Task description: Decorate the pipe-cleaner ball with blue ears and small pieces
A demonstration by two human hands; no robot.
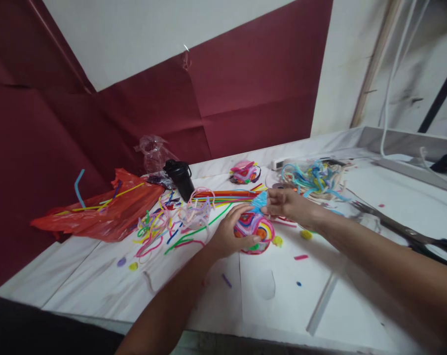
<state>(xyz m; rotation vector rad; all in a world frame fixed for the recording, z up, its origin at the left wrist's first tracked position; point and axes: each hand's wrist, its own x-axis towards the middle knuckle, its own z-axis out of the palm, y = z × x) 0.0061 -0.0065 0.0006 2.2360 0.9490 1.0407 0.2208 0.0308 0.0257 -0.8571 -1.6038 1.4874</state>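
Observation:
My left hand (233,235) curls around the left side of a round, multicoloured pipe-cleaner disc (262,228), its thumb lying across the front. The disc has pink, purple, orange and rainbow bands. At its top edge, my right hand (286,204) pinches a small light-blue fuzzy piece (259,201). I cannot tell whether the blue piece is fixed to the disc. Behind both hands lies a row of straight coloured pipe cleaners (223,197). Another round multicoloured piece (244,171) sits further back on the white table (208,291).
Large scissors (408,231) lie at the right. Tangled pipe cleaners (316,177) fill the back right, with more loose ones (153,231) at left. A black bottle (181,180) stands beside a red plastic bag (108,212). A glue stick (323,303) lies near the front edge.

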